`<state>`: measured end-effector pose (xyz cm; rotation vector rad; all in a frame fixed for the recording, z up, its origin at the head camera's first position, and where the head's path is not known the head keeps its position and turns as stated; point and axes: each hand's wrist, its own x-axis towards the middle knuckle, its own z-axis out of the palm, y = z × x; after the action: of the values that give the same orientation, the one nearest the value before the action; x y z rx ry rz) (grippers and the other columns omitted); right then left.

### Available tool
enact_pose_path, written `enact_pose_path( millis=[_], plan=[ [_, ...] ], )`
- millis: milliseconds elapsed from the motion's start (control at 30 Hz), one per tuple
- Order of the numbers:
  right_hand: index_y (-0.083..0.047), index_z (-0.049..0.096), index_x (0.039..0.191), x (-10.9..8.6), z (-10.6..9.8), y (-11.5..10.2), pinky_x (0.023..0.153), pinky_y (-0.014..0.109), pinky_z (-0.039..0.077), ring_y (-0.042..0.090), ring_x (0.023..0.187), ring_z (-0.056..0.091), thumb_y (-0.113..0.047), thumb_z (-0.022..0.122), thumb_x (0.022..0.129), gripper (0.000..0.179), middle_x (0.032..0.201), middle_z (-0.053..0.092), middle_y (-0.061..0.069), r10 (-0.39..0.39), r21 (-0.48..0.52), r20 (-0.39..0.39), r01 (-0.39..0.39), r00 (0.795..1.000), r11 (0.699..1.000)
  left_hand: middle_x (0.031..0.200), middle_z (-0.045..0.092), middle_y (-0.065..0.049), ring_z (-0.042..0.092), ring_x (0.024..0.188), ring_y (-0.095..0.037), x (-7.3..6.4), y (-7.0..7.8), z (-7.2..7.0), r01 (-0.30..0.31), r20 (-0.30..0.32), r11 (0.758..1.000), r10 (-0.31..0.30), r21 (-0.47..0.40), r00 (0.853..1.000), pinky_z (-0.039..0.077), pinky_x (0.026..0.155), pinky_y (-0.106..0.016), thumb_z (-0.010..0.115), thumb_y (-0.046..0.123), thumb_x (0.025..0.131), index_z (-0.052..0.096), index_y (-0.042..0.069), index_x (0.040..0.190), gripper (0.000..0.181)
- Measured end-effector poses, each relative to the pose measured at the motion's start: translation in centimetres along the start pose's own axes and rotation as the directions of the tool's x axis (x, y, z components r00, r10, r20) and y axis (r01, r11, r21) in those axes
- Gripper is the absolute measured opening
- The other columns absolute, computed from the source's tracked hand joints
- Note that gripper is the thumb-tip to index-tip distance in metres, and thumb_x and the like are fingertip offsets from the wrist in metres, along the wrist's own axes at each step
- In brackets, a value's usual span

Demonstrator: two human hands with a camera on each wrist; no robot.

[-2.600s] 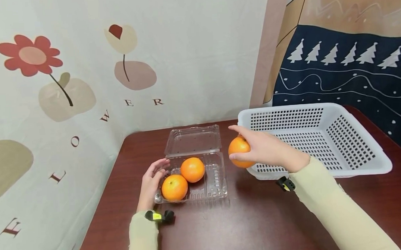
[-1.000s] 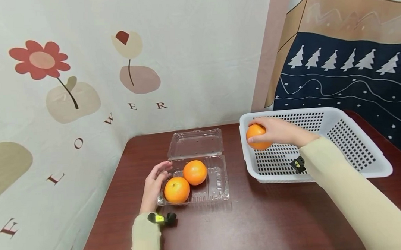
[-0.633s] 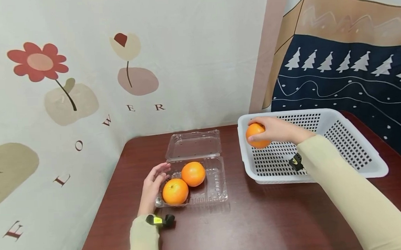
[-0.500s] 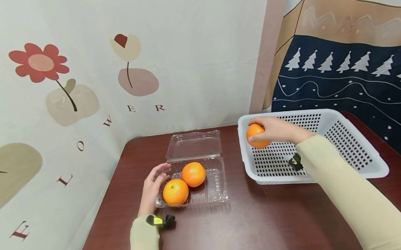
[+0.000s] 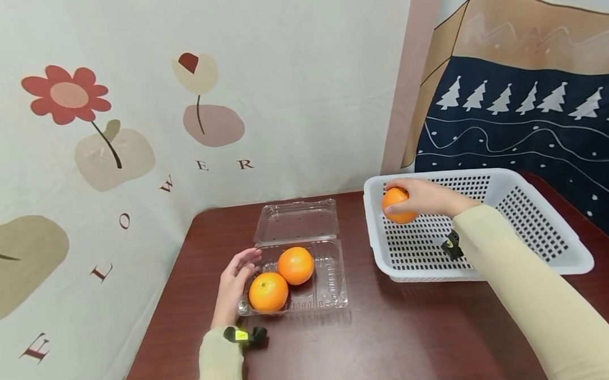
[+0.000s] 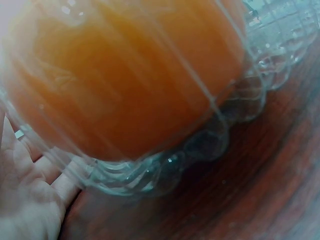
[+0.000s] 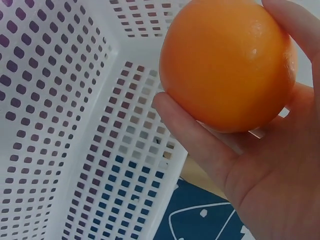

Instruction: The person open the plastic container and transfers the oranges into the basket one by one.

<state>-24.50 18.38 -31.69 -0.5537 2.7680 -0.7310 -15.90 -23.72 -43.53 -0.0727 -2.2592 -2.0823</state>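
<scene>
The right hand (image 5: 424, 197) grips an orange (image 5: 398, 206) over the left part of a white plastic basket (image 5: 568, 258). In the right wrist view thumb and fingers wrap the same orange (image 7: 227, 65), with the basket's perforated wall (image 7: 50, 100) behind it. At the left side of a clear plastic clamshell box (image 5: 331, 274) rests the left hand (image 5: 232, 286), fingers loosely bent and relaxed. Two oranges sit in the box: a nearer orange (image 5: 268, 292) and a farther orange (image 5: 296, 265). Up close, the left wrist view shows one orange (image 6: 125, 80) behind clear plastic, beside the left palm (image 6: 30, 200).
The box's clear lid (image 5: 297, 221) lies folded back behind it. Everything stands on a dark red-brown table (image 5: 322, 353). A fabric backdrop (image 5: 305, 99) with printed flowers and letters rises behind the table, and a dark blue tree-print cloth (image 5: 516, 124) hangs behind the basket.
The right hand has carried its orange rightward from beside the basket to over its left part, then shifted slightly further right. The left hand and the two boxed oranges have stayed put.
</scene>
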Motion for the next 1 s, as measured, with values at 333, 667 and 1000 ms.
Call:
enact_pose_path(
  millis=[333,667,1000],
  plan=[
    [-0.014,0.046,0.126,0.6,0.1,0.7,0.076,0.039,0.043,0.024,0.092,0.048,-0.049,0.061,0.077,0.061,0.113,0.052,0.007,-0.001,0.004,-0.003,0.001,1.0,1.0,0.123,0.051,-0.017,0.046,0.113,-0.03,0.2,-0.1,-0.3,-0.021,0.013,1.0,0.021,-0.008,1.0,0.042,0.092,-0.035,0.044,0.002,0.091,0.049,0.004,0.122,0.032],
    [-0.016,0.048,0.12,1.0,0.8,2.0,0.077,0.037,0.043,0.023,0.092,0.049,-0.049,0.061,0.077,0.055,0.108,0.053,0.004,0.037,0.012,0.011,-0.037,0.999,0.999,0.122,0.052,-0.012,0.048,0.113,-0.025,0.8,-2.1,-0.6,-0.045,0.013,0.999,0.045,-0.019,0.999,0.044,0.089,-0.026,0.045,0.005,0.092,0.049,0.009,0.123,0.032],
    [-0.015,0.051,0.116,1.3,1.3,1.9,0.076,0.036,0.041,0.023,0.089,0.05,-0.045,0.062,0.079,0.049,0.102,0.055,0.005,-0.022,0.045,-0.001,0.022,1.0,0.999,0.124,0.05,-0.019,0.046,0.114,-0.03,0.3,-0.8,-0.3,-0.039,0.03,0.999,0.04,-0.024,0.999,0.043,0.09,-0.03,0.044,0.002,0.092,0.047,0.003,0.124,0.032]
  ],
)
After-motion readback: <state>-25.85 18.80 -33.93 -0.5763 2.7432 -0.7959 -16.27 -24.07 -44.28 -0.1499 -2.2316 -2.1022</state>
